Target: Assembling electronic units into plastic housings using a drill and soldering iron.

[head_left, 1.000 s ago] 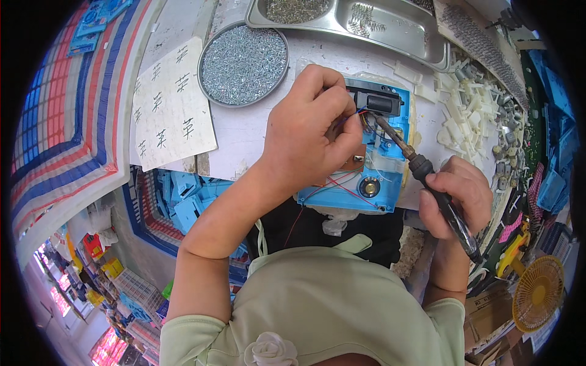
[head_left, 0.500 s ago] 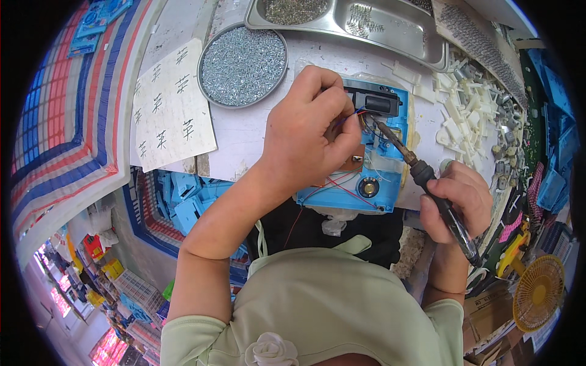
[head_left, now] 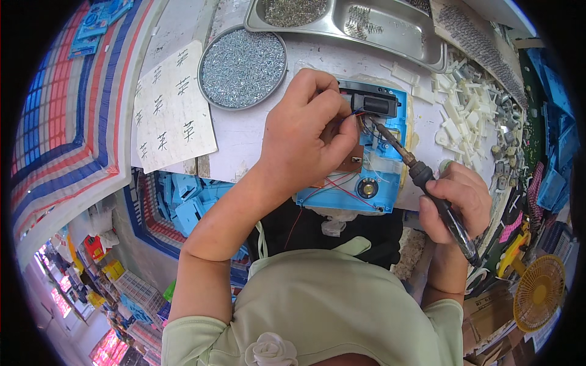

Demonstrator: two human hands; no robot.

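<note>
Bright, even daylight across the whole view; no hard source visible. White counter (head_left: 244,137) reads near overexposed, detail thin on its bare patches. Soft, short shadow under the left hand (head_left: 305,131), falling on the blue housing (head_left: 381,183). Mild glare on the steel tray (head_left: 390,30) and a sparkle over the round dish of screws (head_left: 243,68). Centre is sharp: wires and skin creases resolve. Strong fisheye bend: striped cloth (head_left: 55,122) curves hard at left, black vignette rings the frame. Rim detail smeared and small, lower left especially.
</note>
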